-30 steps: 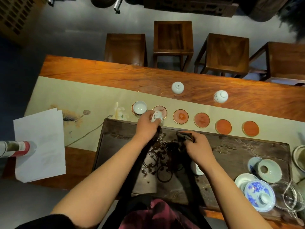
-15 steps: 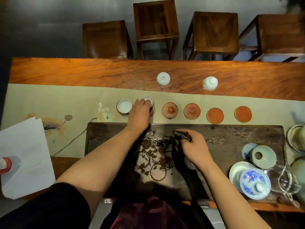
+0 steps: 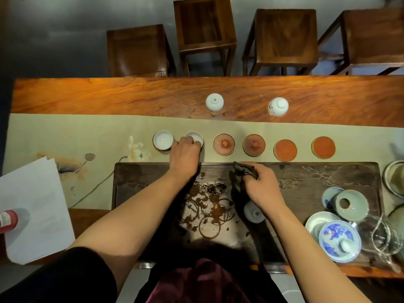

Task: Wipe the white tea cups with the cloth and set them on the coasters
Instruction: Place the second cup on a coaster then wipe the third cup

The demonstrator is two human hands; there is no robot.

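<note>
While the left hand (image 3: 184, 153) covers the near rim of the second tea cup (image 3: 195, 137), its fingers are closed over that cup, which sits on the second coaster; only a thin edge of that coaster shows at the hand's right. Just left of the hand, the first tea cup (image 3: 162, 140) stands upright on its coaster. To the hand's right, four bare coasters (image 3: 223, 144) run in a row on the bench (image 3: 109, 95). The right hand (image 3: 261, 186) is closed on the dark cloth (image 3: 243, 171) above the tea tray (image 3: 317, 180); the fingertips are buried in its folds. An inverted cup (image 3: 253, 212) lies partly hidden beneath the right wrist. Beyond both hands, two upturned cups (image 3: 214, 102) rest on bare wood.
</note>
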